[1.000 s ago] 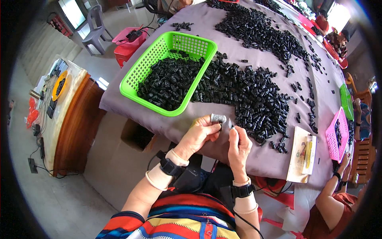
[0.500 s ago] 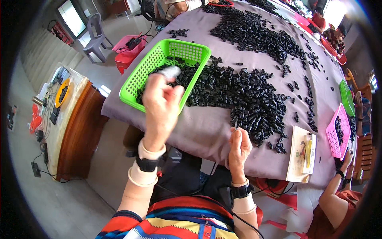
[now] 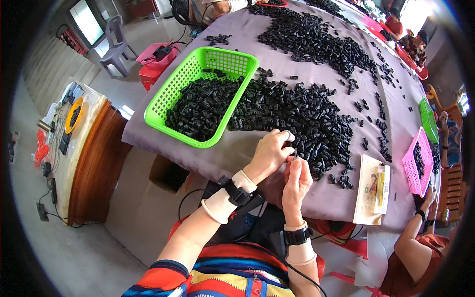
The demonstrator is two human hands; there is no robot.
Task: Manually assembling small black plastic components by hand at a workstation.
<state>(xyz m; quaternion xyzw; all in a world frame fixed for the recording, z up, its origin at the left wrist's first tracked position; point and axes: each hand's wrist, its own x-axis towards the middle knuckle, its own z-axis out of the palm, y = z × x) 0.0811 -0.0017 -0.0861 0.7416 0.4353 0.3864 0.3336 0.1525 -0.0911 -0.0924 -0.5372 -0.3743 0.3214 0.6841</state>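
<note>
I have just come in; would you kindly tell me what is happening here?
Someone in a striped shirt has the left hand and right hand close together beside a heap of small black parts on a purple-grey cloth. The right hand's fingers are pinched; anything between them is too small to tell. A green basket to the left holds more black parts.

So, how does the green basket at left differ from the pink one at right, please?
The green basket looks larger in view than the pink basket, though it lies nearer. The green basket shows a broad heap of black parts; the pink basket, only a narrow strip. Both are open-topped.
</note>
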